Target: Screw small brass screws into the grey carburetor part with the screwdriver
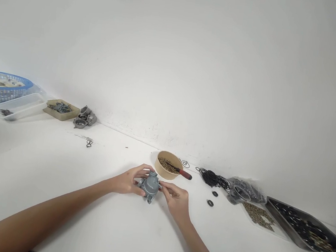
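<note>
White counter (54,177) against a bare white wall. Near the middle, a small grey cast-metal part (150,186), probably a carburettor body, held just above or on the surface between both hands. Left hand (129,181) cupped round its left side, fingers curled and pressing on the top and flank; right hand (176,200) meeting it from the right, thumb and forefinger pinched together at its edge, perhaps on something tiny, too small to tell. Likely stiff, fairly heavy for its size, not fragile, though knobbly and awkward; best taken by the broad flanks, not the thin lugs. Long axis roughly upright and leaning a little, narrow neck toward the wall, a lug pointing down toward the wearer. Just behind, a brown bowl (168,165) of small brass pieces with a red-handled tool (184,173) resting in it. To the right, black rings (212,178), a steel tray (304,226). Far left, a blue basket (0,87) and more grey castings (85,117).
</note>
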Tool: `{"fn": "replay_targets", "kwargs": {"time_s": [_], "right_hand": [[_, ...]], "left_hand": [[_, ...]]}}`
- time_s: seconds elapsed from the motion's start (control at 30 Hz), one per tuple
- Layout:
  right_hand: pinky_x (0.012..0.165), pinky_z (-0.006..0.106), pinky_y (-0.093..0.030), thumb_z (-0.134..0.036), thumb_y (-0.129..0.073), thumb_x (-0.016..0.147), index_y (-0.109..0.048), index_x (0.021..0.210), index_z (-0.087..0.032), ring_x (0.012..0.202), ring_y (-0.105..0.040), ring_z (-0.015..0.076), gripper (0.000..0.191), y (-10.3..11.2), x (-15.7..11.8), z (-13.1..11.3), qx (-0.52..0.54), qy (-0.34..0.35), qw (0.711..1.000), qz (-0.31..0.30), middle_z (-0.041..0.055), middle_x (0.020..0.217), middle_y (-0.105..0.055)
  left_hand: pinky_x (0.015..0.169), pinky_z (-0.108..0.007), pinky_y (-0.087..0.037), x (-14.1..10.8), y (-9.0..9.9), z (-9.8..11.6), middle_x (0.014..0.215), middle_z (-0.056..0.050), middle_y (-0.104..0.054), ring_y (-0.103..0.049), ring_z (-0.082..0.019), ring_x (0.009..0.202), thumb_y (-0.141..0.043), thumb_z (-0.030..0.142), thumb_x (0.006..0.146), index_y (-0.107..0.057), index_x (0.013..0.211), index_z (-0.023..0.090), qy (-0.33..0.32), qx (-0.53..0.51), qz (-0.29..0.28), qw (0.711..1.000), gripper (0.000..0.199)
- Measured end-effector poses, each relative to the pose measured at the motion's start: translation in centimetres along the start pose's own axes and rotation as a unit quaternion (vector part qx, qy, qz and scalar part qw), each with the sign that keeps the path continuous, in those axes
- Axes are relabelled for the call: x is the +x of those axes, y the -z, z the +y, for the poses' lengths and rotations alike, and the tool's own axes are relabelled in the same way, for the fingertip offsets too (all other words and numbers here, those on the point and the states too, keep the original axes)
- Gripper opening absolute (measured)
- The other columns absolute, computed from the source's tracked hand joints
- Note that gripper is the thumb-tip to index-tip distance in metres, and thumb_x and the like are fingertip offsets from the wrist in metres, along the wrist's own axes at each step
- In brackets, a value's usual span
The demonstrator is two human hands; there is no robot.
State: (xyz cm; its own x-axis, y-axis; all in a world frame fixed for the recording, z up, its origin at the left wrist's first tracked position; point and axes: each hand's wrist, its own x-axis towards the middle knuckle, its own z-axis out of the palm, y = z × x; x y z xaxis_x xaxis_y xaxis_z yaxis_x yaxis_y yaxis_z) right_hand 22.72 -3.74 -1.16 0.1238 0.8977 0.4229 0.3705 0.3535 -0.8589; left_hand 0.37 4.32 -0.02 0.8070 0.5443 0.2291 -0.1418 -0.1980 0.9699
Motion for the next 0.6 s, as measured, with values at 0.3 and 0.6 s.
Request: {"fn": "replay_targets", "kwargs": {"time_s": [0.3,0.6], "right_hand": [[0.083,0.038,-0.059,-0.031,-0.059,0.088,-0.078,0.098,-0.024,0.098,-0.069,0.0243,0.022,1.1,0.2,-1.4,-0.119,0.122,0.984,-0.054,0.0078,0.108,-0.073],[0.075,0.030,-0.051,-0.016,-0.049,0.086,-0.076,0.094,-0.023,0.085,-0.068,0.0207,0.028,3.0,10.8,0.5,-0.391,0.071,0.915,-0.070,0.0053,0.098,-0.075]], "left_hand": [[0.086,-0.036,-0.048,0.0,-0.1,0.2,0.138,-0.014,-0.050,-0.049,-0.030,0.126,-0.084,0.024,0.067,-0.047,0.129,0.029,-0.003,0.011,0.006,1.000,0.072],[0.079,-0.033,-0.047,-0.5,0.2,0.2,0.131,-0.011,-0.052,-0.058,-0.023,0.103,-0.086,0.042,0.062,-0.045,0.128,0.028,-0.016,0.159,0.039,0.986,0.079]]}}
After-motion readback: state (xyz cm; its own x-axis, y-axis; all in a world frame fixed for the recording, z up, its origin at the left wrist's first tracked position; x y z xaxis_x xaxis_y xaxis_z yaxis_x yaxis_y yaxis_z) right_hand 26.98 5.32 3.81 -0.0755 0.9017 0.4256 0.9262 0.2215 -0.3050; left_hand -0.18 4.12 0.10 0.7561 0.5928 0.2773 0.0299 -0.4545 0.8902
